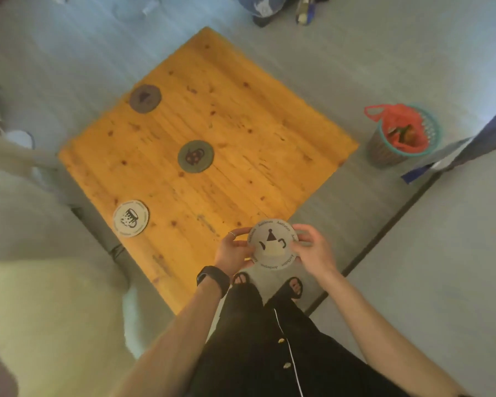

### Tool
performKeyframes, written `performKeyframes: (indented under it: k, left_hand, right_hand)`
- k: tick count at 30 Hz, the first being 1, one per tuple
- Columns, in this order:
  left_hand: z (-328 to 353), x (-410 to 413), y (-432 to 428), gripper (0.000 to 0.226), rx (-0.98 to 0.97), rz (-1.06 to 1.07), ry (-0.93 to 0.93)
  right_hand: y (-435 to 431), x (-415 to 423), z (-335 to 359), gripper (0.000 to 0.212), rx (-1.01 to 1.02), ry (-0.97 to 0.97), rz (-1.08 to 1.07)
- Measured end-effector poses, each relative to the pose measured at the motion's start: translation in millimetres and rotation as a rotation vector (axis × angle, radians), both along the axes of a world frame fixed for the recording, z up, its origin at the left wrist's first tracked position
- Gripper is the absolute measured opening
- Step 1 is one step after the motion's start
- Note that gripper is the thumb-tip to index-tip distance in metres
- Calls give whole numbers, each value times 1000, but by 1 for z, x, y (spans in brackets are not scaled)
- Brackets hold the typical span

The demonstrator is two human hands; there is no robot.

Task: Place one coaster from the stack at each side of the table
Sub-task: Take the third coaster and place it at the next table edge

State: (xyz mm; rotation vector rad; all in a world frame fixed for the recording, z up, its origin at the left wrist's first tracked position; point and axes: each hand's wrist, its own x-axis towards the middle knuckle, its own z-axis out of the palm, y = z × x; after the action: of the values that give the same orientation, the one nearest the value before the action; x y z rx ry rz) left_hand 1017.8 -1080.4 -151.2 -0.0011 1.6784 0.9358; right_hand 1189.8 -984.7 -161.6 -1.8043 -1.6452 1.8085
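A round pale coaster with a teapot drawing point(272, 244) is held over the near corner of the wooden table point(241, 133). My left hand point(232, 250) grips its left edge and my right hand point(315, 249) grips its right edge. Three coasters lie on the table: a white one with a cup drawing point(131, 218) near the left edge, a dark green one point(196, 156) in the middle, and a dark grey one point(145, 98) near the far left edge. I cannot tell whether more than one coaster is in my hands.
A pale sofa point(40, 282) runs along the table's left side. A teal basket with a red bag point(403, 134) stands on the floor to the right. My sandalled feet point(294, 286) stand at the table's near corner. Dark clutter lies on the floor beyond the far corner.
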Motion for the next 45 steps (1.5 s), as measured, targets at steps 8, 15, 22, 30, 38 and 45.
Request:
performKeyframes:
  k: [8, 15, 22, 30, 38, 45]
  left_hand:
    - [-27, 9, 27, 36, -49, 303, 10]
    - [-70, 2, 59, 27, -154, 363, 123]
    - [-102, -12, 72, 16, -297, 474, 289]
    - [-132, 0, 86, 16, -431, 496, 307]
    - [-137, 5, 86, 16, -436, 469, 374]
    - [-139, 15, 85, 12, -445, 442, 449]
  right_hand:
    - [81, -38, -13, 35, 88, -114, 387]
    - [125, -84, -47, 30, 94, -208, 600]
    - [140, -120, -84, 19, 160, -270, 723]
    - [151, -123, -117, 19, 253, -343, 845]
    - [153, -123, -123, 18, 295, -357, 906]
    - [155, -115, -126, 18, 317, -322, 925]
